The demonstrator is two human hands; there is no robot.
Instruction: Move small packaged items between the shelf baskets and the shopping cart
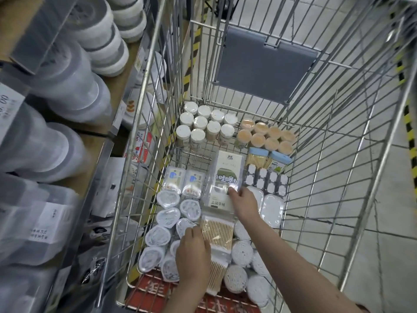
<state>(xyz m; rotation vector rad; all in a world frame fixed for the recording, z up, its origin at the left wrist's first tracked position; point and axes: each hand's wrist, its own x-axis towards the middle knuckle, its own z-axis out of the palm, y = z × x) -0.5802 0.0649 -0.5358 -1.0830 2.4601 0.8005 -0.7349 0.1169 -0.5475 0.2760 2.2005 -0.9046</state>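
Both hands reach into the wire shopping cart (pixel 338 136) of small packaged goods.

Left hand (pixel 193 256) rests, fingers loosely bent, on a cotton-swab pack (pixel 217 231); right hand (pixel 242 201) pinches the flat floss pack (pixel 225 179) printed "盒装牙线". Behind them stand eleven white-lidded jars (pixel 206 126), eight orange-lidded tubs (pixel 265 135) and two blue-lidded toothpick jars (pixel 268 159).

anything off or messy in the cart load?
Nothing spilled or damaged. The jars stand upright in tidy rows at the far end. Only the floss pack lies slightly tilted across the middle, under the right hand; the left hand rests on the swab pack.
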